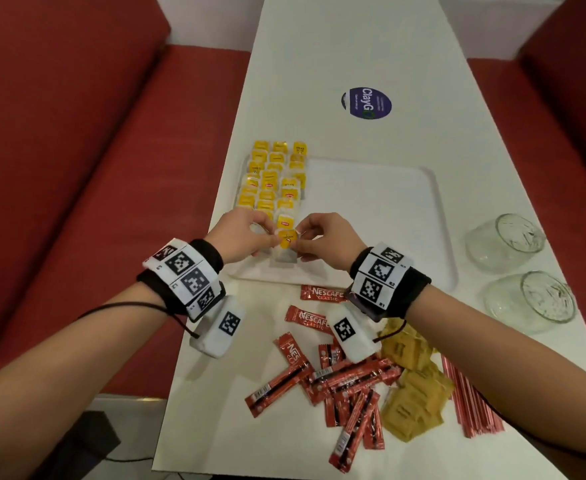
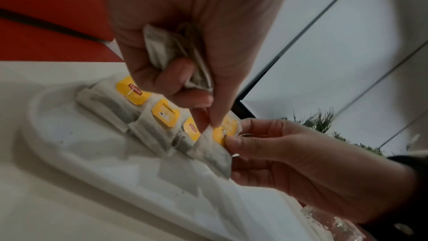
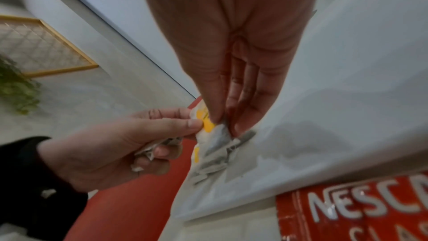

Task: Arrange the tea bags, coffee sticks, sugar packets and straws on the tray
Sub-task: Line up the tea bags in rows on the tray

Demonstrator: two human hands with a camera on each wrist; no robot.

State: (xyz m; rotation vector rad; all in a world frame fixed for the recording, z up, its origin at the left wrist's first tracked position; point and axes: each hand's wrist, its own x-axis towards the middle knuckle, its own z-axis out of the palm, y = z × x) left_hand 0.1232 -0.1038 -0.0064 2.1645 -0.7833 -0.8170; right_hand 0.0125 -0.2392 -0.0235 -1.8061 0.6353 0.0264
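- Left hand (image 1: 239,233) pinches a tea bag (image 1: 286,244) over the tray's (image 1: 371,216) near-left corner; only the left wrist view shows spare bags (image 2: 176,52) curled in its palm.
- Right hand (image 1: 326,239) pinches the same bag's other edge.
- Coffee sticks (image 1: 347,386), sugar packets (image 1: 412,386) and straws (image 1: 468,400) lie nearer than the tray.

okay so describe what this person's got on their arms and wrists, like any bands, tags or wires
Both forearms are bare. Each wrist wears a black band wrapped with white panels printed with black square codes, with a white padded block bearing another code hung below. The right wrist matches. Thin black cords trail from both bands.
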